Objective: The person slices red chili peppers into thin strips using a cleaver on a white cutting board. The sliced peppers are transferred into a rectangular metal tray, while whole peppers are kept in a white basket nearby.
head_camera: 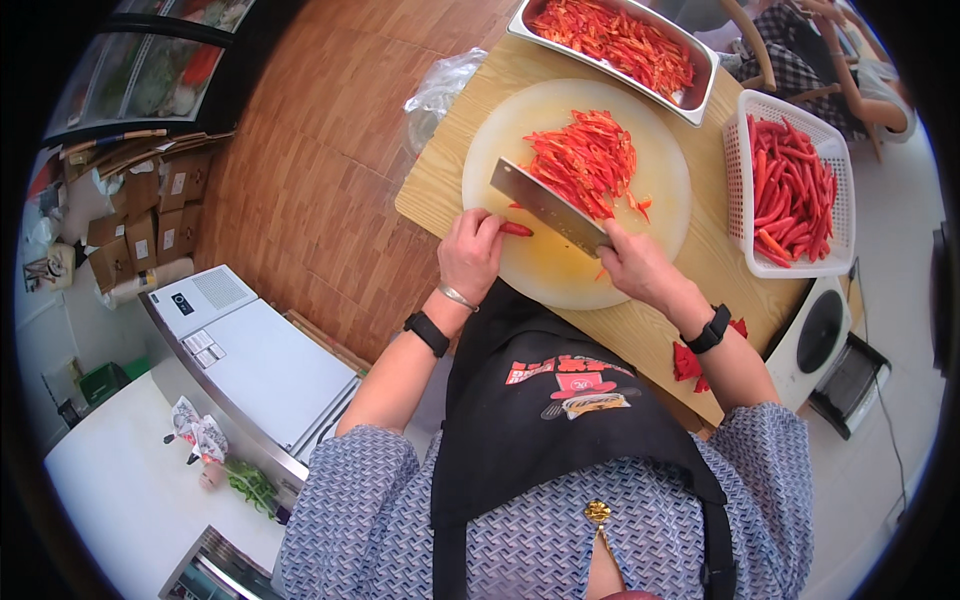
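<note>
My left hand point(472, 244) pinches one end of a red chili pepper point(517, 229) over the near left part of a round white cutting board point(525, 277). In my right hand point(641, 262) is the handle of a metal cleaver point(551, 206), its wide blade slanting up and left over the board. Behind the blade lies a heap of sliced red chilies point(589, 161), with a few loose pieces at its right. The blade hides part of the heap.
A steel tray point(701, 97) of sliced chilies stands at the table's far edge. Whole red chilies fill a white plastic basket point(844, 225) at the right. A clear plastic bag point(442, 82) is beyond the wooden table's left edge. Red scraps point(686, 361) lie by my right forearm. A person point(870, 90) sits at upper right.
</note>
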